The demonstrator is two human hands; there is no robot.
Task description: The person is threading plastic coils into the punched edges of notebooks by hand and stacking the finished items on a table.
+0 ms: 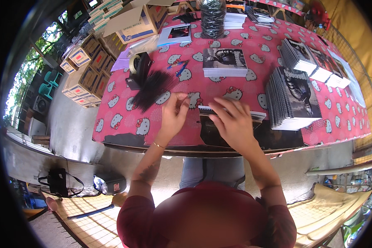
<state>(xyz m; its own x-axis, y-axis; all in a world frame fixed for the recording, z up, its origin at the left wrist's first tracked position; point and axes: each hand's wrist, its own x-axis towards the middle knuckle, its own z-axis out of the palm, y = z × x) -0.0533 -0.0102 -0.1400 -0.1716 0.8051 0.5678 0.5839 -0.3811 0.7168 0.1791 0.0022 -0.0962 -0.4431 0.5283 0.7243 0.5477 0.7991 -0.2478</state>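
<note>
A notebook (258, 115) with a white punched edge lies at the table's near edge, its dark cover toward me. My right hand (234, 120) grips it, thumb and fingers over the punched edge. Left of it, my left hand (175, 112) is closed in a pinch above the pink cloth; what the fingertips hold, if anything, is too small to make out. A pile of thin black spiral binding coils (153, 90) lies left of that hand. Close by my right hand stands a tall stack of spiral notebooks (295, 93) with dark printed covers.
Behind the coils sits a tape dispenser (141, 68), with blue pens (180, 68) beside it. A smaller notebook stack (225, 62) is mid-table; more stacks (304, 58) stand far right. A black-wrapped cylinder (213, 20) and an open carton (142, 25) are at the back.
</note>
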